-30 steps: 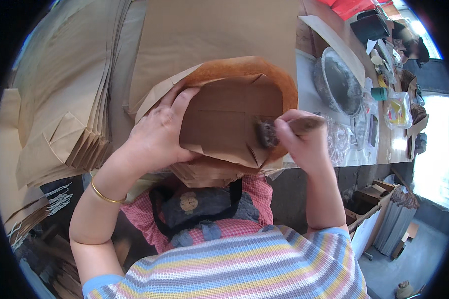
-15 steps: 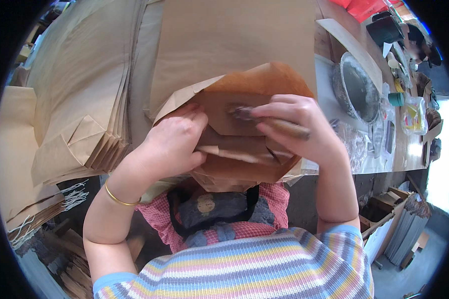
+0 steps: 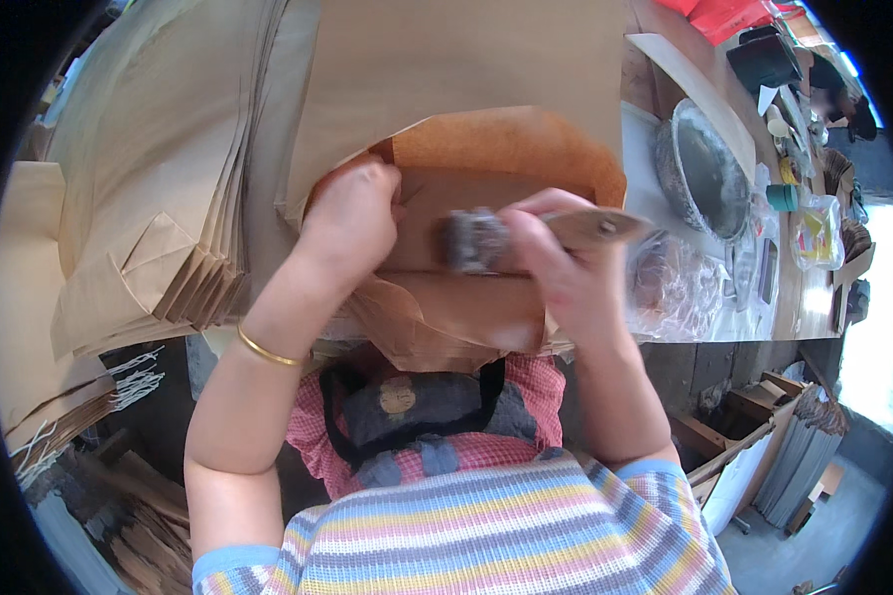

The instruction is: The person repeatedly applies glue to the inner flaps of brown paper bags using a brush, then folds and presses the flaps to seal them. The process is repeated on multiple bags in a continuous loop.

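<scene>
A brown paper bag point(image 3: 496, 149) lies flat in front of me, its near end spread open so that the orange-brown inside shows. My left hand point(image 3: 352, 213) is closed at the left corner of this opening, gripping the paper there; its fingertips are partly hidden. In my right hand point(image 3: 564, 260) is a brush point(image 3: 474, 241) with a wooden handle, slightly blurred by motion. The grey, clumped bristles are over the middle of the opened end. Toward my body, a loose flap point(image 3: 446, 307) of the bag curls up.
Stacked folded paper bags point(image 3: 159, 169) lie to the left. More bags with white twisted cords point(image 3: 139, 377) sit at the far left edge. On the right stand a round basin point(image 3: 677, 164), crumpled clear plastic point(image 3: 675, 288) and a green roll point(image 3: 782, 198). Cardboard boxes point(image 3: 739, 436) are below the table.
My right hand has turned the brush, raising its handle, and the near flap has folded toward me. My left hand has closed more tightly and shifted slightly left and away from me.
</scene>
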`<state>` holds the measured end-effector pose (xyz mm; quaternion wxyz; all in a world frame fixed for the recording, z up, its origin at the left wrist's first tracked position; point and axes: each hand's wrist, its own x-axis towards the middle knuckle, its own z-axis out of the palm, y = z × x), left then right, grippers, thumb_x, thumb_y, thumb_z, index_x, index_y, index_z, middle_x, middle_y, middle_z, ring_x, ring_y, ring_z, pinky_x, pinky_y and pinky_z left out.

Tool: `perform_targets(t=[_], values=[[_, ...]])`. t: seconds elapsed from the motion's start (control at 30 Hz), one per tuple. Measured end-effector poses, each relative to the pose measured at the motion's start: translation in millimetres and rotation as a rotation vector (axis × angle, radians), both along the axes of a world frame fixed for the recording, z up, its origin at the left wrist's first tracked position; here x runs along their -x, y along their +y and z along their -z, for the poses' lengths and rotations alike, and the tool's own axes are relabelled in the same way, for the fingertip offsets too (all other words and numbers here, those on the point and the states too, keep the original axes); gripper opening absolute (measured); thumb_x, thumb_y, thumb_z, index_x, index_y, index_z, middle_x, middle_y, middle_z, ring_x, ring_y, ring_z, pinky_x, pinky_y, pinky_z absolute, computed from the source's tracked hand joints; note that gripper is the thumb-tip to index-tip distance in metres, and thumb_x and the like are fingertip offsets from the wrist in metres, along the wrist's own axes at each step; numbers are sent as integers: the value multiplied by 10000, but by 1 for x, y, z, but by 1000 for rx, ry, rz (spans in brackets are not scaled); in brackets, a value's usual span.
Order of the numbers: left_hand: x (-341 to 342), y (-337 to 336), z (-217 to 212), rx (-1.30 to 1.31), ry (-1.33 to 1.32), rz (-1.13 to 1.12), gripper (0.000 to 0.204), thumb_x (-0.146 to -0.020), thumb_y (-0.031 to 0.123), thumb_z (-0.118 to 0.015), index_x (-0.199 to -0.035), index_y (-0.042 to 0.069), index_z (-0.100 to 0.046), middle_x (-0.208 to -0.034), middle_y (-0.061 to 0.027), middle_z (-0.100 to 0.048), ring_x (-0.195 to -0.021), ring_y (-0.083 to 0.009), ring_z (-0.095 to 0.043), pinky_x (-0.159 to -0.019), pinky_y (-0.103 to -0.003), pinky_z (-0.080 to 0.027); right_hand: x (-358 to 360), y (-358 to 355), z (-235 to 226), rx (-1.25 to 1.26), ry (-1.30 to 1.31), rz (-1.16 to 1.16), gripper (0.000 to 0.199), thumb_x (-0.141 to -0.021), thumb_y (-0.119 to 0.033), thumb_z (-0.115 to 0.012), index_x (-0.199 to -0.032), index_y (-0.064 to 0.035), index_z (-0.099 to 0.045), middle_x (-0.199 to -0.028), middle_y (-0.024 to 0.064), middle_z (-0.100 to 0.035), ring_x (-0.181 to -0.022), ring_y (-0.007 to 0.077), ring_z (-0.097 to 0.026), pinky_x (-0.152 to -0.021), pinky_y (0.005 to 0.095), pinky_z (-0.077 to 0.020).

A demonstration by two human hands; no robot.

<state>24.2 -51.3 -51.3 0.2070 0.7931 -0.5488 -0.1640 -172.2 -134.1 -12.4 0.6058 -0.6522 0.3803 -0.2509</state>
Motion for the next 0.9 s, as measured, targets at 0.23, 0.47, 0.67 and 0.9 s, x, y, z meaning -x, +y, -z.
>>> perform_targets(t=[0.23, 0.47, 0.67, 0.9], values=[[-1, -13, 4, 25, 147, -167, 184, -698, 84, -770, -778, -22, -643, -782, -223, -639, -768, -384, -624, -694, -440, -486, 3, 0, 2, 155, 137, 14, 135, -843, -102, -655, -772, 13, -653, -643, 30, -628, -624, 74, -566, -577, 271, -476], [16, -18, -13, -124, -323, 21, 40, -749, 25, -671, -753, -14, -665, -821, -201, -652, -830, -370, -639, -760, -428, -528, 50, -30, -11, 754, 548, -39, 207, -900, -181, -584, -790, -24, -662, -619, 27, -626, -589, 158, -616, -590, 330, -504], [33, -22, -15, -67, -547, 114, 82, -710, 8, -629, -731, 58, -690, -831, -112, -667, -871, -259, -653, -770, -347, -549, 48, -60, 8, -60, -620, 316, 312, -989, -245, -538, -1180, -5, -591, -938, 63, -664, -883, 168, -627, -806, 315, -502], [41, -21, -20, 38, -481, 302, 52, -746, 54, -637, -765, 41, -683, -857, -100, -661, -863, -261, -642, -795, -354, -538, -4, -62, 96, -703, -1159, 108, 394, -1015, -329, -455, -1259, -34, -549, -1154, 133, -657, -1111, 261, -605, -1078, 417, -402]])
